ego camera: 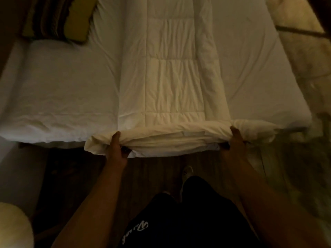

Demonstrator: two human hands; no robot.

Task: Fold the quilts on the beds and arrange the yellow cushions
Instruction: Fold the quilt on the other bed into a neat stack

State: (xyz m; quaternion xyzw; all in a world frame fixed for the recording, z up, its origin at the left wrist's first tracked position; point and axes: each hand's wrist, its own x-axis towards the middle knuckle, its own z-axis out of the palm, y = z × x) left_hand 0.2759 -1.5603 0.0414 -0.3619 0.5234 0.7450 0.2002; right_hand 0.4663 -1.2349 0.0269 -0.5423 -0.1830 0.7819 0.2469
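While your left hand point(117, 149) and right hand point(232, 140) grip the folded white quilt's point(172, 77) near end at the mattress point(59, 86) edge, bare sheet flanks it.

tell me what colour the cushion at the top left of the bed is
Yellow-green, with dark stripes; the cushion shows only in the head view.

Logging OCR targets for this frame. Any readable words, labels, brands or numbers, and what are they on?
White script print on the person's black shorts: blurred and seen at an angle, not readable.
Quilt, bed sheet, yellow cushion: no text visible.
No other labels, numbers or signs in view.
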